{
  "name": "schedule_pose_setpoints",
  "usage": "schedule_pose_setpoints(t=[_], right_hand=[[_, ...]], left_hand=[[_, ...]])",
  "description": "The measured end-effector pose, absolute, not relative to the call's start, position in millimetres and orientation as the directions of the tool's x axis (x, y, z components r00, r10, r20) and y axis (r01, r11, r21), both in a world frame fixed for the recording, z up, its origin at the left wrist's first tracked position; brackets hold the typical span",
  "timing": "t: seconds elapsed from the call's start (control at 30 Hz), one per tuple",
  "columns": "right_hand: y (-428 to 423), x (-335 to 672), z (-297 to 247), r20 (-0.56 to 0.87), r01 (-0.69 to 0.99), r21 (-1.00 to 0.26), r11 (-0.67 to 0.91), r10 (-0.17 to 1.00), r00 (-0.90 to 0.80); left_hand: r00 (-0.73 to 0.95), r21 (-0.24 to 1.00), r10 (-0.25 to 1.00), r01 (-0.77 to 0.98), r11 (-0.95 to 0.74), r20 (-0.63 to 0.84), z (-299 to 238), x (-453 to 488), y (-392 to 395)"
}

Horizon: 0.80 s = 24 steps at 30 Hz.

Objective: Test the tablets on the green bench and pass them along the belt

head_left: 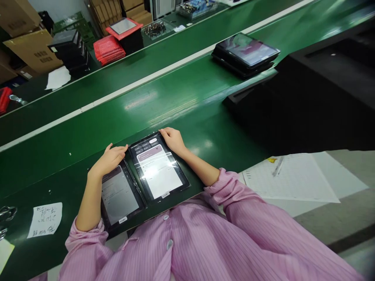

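Observation:
Two tablets lie side by side on the green bench in front of me. The right tablet (163,175) has a bright screen with dark buttons along its top and a pale panel below. A greyer, dimmer screen shows on the left tablet (121,197). My left hand (111,159) is over the upper end of the left tablet, fingers stretched out, their tips at the right tablet's upper left corner. At the opposite upper corner, my right hand (172,139) has its fingers closed on the right tablet's edge. A small white label sits at each tablet's lower edge.
A stack of tablets (245,54) stands on the green conveyor (117,105), near a large black object (307,93). Handwritten paper (46,219) and scissors (7,214) are at left. Paper sheets (290,177) with a pen lie right. Red packs (109,50) and cartons are beyond.

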State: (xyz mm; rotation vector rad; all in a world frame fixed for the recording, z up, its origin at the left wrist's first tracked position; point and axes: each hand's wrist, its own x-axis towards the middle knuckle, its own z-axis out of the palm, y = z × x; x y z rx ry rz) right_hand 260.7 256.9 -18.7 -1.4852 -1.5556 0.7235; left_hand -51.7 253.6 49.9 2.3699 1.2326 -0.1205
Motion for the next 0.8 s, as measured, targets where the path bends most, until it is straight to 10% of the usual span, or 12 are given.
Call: schedule_pose_setpoints(t=[0.33,0.6,0.8], right_hand=[[260.7,254.0,-20.1,0.098,-0.154,-0.983,0.102,0.995,0.032],[266.7,263.5,-23.1,0.203,0.429,-0.888,0.164,0.978,0.046],[256.5,261.8,-19.3,0.390,0.537,-0.730,0.424,0.903,-0.183]], left_hand=[[0.579,0.484,0.779,0.767,-0.421,-0.240,41.6,-60.3,256.8],[0.527,0.487,0.786,0.805,-0.339,-0.323,59.8,-82.0,262.7],[0.563,0.472,0.731,0.801,-0.368,-0.386,64.2,-101.8,268.1]])
